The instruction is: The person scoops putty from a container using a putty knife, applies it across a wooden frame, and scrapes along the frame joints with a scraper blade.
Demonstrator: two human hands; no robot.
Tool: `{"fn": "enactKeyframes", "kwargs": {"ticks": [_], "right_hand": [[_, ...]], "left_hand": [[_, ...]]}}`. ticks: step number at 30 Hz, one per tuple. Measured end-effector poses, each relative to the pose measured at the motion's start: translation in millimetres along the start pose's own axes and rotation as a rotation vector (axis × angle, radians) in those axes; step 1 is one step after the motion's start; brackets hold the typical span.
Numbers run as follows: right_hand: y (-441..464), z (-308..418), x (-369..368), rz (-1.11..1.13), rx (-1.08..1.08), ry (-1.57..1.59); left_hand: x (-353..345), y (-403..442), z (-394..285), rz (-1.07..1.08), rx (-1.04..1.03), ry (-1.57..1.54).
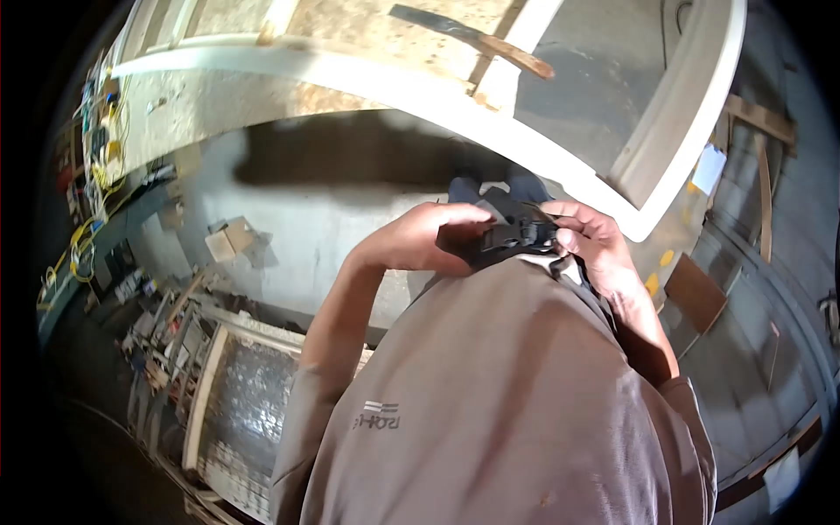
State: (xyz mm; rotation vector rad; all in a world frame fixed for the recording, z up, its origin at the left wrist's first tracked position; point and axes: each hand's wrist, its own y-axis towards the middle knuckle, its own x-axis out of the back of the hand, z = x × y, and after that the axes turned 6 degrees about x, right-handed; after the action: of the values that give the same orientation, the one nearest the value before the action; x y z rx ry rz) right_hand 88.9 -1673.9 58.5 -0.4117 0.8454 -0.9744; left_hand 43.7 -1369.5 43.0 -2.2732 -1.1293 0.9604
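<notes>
A person in a brownish-grey shirt (507, 385) works with both bare hands on a black item (505, 234) at the waist, just beyond the shirt's lower front. The left hand (429, 236) grips the item from its left side — thumb laid over the top, the other fingers curled around and partly hidden by it. The right hand (593, 241) holds the opposite edge, its thumb and fingers bent close together against the black piece; exactly which part lies between those fingertips is too small to tell. The item shows a flat grey patch near the left thumb and a raised, buckle-like part nearer the right hand, while a bit of whitish material (570, 269) shows below the right hand's fingers. Ahead of the person stretches a white-edged frame (394, 83), its rim curved by the wide lens, with a wooden-handled tool (477, 38) lying across its upper section, dark flat head toward the left. On the floor to the left sits a small cardboard box (229, 240), with yellow cords (85, 241) tangled farther out; nearer the person's left arm, a wood-framed panel (245, 398) lies beside a heap of scraps (162, 350). To the right — well apart from the hands — a brown board (696, 293) rests near yellow marks (653, 282) on the floor.
</notes>
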Motion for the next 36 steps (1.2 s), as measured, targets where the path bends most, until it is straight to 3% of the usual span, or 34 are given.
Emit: {"fn": "enactKeyframes", "kwargs": {"ticks": [2, 3, 7, 8, 10, 12, 14, 15, 16, 18, 20, 21, 24, 26, 27, 31, 36], "right_hand": [[2, -8, 2, 0.008, 0.02, -0.034], [2, -8, 2, 0.016, 0.01, -0.063], [5, 2, -8, 0.165, 0.064, -0.196], [6, 8, -16, 0.229, 0.107, -0.269], [13, 12, -22, 0.214, -0.02, -0.413], [19, 15, -22, 0.152, -0.132, -0.486], [21, 16, -25, 0.186, -0.105, -0.474], [22, 17, -29, 0.194, -0.123, -0.5], [22, 18, -34, 0.2, -0.147, -0.523], [31, 21, -51, 0.265, -0.092, -0.91], [36, 23, -73, 0.276, -0.028, -1.225], [40, 21, -77, 0.322, 0.11, -1.338], [58, 10, -94, 0.346, 0.413, -1.255], [66, 5, -101, 0.559, 0.223, -1.289], [66, 4, -99, 0.57, 0.2, -1.29], [61, 12, -91, 0.526, 0.051, -1.118], [61, 25, -94, 0.582, -0.08, -1.139]], "left_hand": [[8, -5, 17, 0.004, -0.03, 0.102], [2, -6, 20, -0.076, -0.007, -0.046], [-1, -17, 27, -0.256, -0.193, 0.138], [-2, -17, 29, -0.263, -0.212, 0.092], [-8, -21, 37, -0.283, -0.245, -0.009], [-6, -28, 46, -0.261, -0.148, -0.061], [2, -27, 69, -0.269, -0.026, -0.036], [-1, -25, 65, -0.363, -0.128, -0.159], [-3, -27, 60, -0.359, -0.098, -0.355], [-2, -30, 43, -0.341, -0.037, -0.739], [-9, -22, 40, -0.453, 0.001, -0.82], [-8, -22, 39, -0.484, 0.029, -0.875], [-4, -15, 48, -0.516, 0.001, -0.988], [-9, -10, 40, -0.581, -0.043, -0.998], [-11, -13, 32, -0.669, -0.01, -0.952], [-6, -28, 39, -0.675, 0.121, -0.825], [-12, -40, 59, -0.641, 0.098, -0.696]]}}
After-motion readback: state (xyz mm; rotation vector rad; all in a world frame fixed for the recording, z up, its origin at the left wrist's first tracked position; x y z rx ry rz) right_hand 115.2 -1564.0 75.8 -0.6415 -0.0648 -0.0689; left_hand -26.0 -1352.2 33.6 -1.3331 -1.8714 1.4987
